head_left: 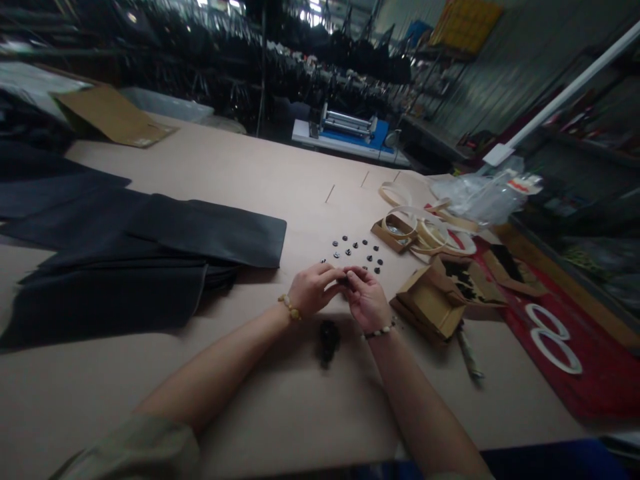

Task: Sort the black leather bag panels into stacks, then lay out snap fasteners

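My left hand [314, 288] and my right hand [367, 299] meet above the middle of the table, fingertips pinched together on a small dark piece [344, 281]. Fingers hide most of that piece, so its shape cannot be made out. Just beyond the hands, several small dark round parts [355, 245] lie scattered on the pale table top [280, 413]. Nearer to me, between my forearms, rests a small pile of black pieces [328, 341], blurred.
Dark fabric panels [115, 287] are stacked at the left. To the right stand open cardboard boxes [430, 303], coiled pale strips [433, 233] and a red mat [575, 360] with white rings. Behind the table is a roller machine [350, 125].
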Tool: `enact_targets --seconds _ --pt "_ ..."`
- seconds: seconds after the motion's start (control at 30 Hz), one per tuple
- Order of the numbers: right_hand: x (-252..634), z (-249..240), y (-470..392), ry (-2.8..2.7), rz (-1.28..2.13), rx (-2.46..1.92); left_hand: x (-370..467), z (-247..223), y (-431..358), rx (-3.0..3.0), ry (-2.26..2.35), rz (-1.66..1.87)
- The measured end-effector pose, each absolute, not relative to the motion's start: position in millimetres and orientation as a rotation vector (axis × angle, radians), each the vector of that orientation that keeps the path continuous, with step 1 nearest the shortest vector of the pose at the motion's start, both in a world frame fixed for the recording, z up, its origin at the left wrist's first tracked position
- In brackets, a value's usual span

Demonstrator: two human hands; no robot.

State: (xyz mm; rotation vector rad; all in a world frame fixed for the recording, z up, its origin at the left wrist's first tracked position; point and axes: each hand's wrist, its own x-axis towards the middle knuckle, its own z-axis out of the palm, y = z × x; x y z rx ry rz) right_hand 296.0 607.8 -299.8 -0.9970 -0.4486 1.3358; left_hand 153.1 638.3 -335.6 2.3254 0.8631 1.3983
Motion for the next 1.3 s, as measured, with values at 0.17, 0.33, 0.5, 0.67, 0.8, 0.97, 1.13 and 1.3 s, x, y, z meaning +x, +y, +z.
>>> enact_targets --seconds 0.17,0.33,0.5,0.67,0.8,0.97,1.13,1.3 --pt "296 -310 600 -0.186 1.376 -0.953 163 -342 629 1.994 0.711 1.443" --pt "300 -307 592 -0.23 1.395 -0.936 168 -337 618 1.8 0.724 1.425" --pt "311 -306 588 -0.636 1.316 -1.09 165 -329 617 1.854 0.782 1.299" --pt "313 -304 591 -0.341 1.453 -0.969 174 -323 633 1.376 0.72 1.18" --pt "314 -296 595 -0.049 1.471 -0.931 192 -312 648 1.033 0.729 1.029" --pt "320 -291 598 0.05 1.385 -0.891 219 -307 653 0.774 0.755 0.897" --pt "323 -298 596 -0.06 1.076 -0.967 226 -294 652 1.237 0.807 1.064" --pt "332 -292 595 -0.065 1.051 -0.984 202 -279 687 0.98 0.861 1.086"
